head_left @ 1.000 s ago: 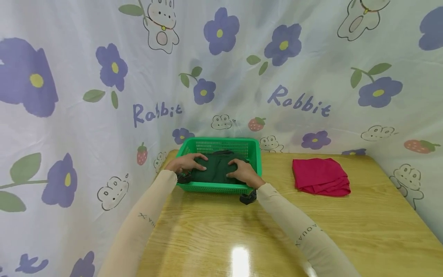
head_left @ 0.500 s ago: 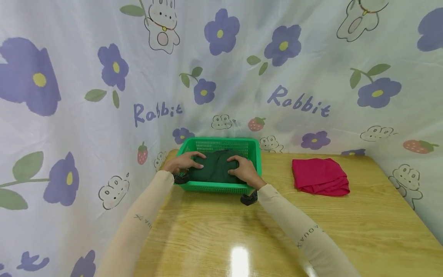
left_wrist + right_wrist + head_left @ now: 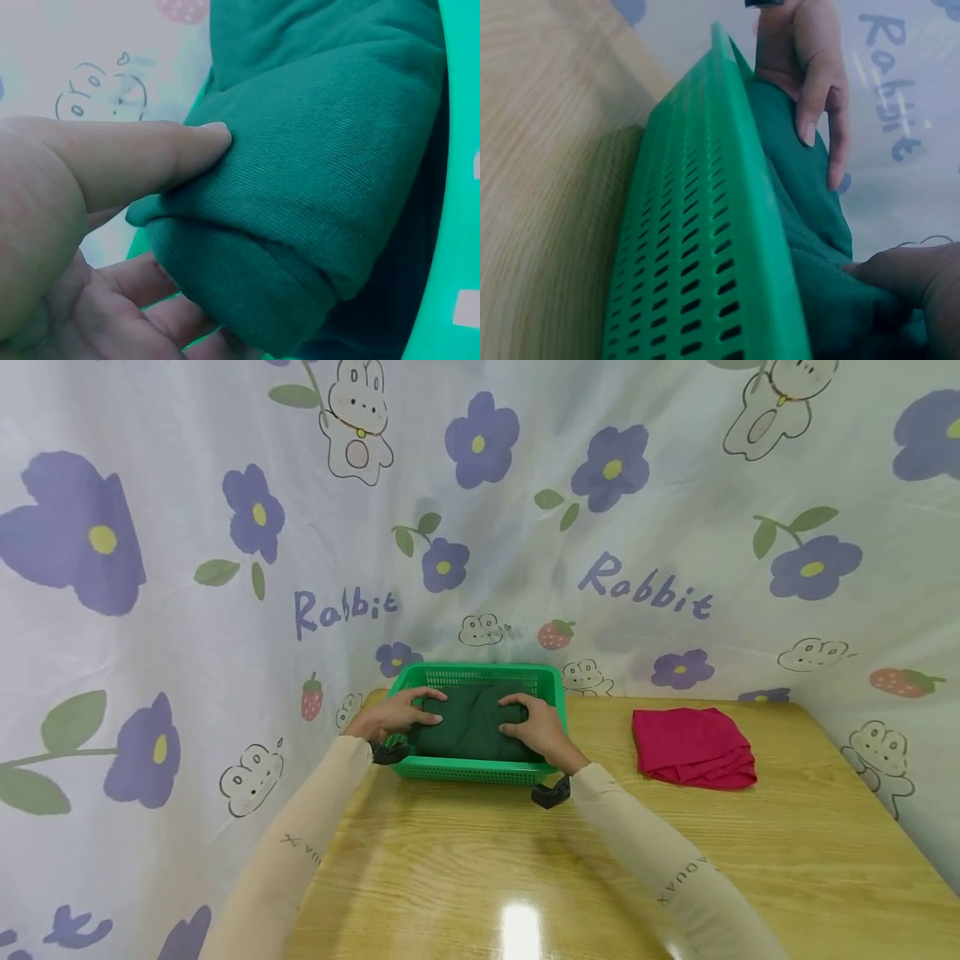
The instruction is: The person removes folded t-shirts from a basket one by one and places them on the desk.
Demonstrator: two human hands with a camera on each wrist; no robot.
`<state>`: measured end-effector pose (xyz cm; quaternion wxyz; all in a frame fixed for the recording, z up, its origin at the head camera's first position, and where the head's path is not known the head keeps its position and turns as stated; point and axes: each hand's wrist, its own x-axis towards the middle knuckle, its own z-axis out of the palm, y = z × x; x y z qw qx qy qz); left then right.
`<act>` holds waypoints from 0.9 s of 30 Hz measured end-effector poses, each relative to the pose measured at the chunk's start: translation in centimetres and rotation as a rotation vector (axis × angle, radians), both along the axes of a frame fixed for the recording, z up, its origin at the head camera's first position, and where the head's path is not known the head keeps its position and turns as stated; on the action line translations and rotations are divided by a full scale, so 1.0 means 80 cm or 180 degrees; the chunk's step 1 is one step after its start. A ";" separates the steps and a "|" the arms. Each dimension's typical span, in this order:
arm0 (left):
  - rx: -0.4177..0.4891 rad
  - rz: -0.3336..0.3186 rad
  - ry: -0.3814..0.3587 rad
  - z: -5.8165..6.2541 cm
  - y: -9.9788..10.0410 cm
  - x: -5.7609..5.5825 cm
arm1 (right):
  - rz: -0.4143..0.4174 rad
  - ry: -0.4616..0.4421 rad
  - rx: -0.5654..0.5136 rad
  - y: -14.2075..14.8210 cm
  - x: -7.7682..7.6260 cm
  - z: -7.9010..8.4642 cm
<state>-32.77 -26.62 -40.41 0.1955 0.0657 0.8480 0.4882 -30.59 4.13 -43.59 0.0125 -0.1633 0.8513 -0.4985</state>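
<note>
A folded dark green cloth [image 3: 467, 727] lies inside the green plastic basket [image 3: 465, 766]. My left hand [image 3: 392, 713] grips its left end. In the left wrist view the thumb presses on top of the layered green fabric [image 3: 315, 150], and the other fingers curl beneath the fold. My right hand [image 3: 540, 727] holds the right end, thumb and fingers spread apart on it. From the right wrist the thumb [image 3: 900, 274] digs into the fabric; its other fingers are out of sight there. Both wrists wear a black strap or mount.
On the wooden table [image 3: 450, 860], right of the basket, lies a folded crimson cloth [image 3: 693, 747]. A printed curtain [image 3: 525, 568] with flowers and rabbits hangs behind the table and along the left side. The basket stands close to the curtain.
The green cloth, bunched higher in the middle half a second ago, now looks flatter and more spread. My right hand has shifted slightly right, the left slightly left. The crimson cloth stays put.
</note>
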 end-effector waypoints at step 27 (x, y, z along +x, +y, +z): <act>0.0385 -0.0186 0.0137 0.022 0.031 0.016 | 0.0061 0.0062 -0.0045 0.056 0.018 0.037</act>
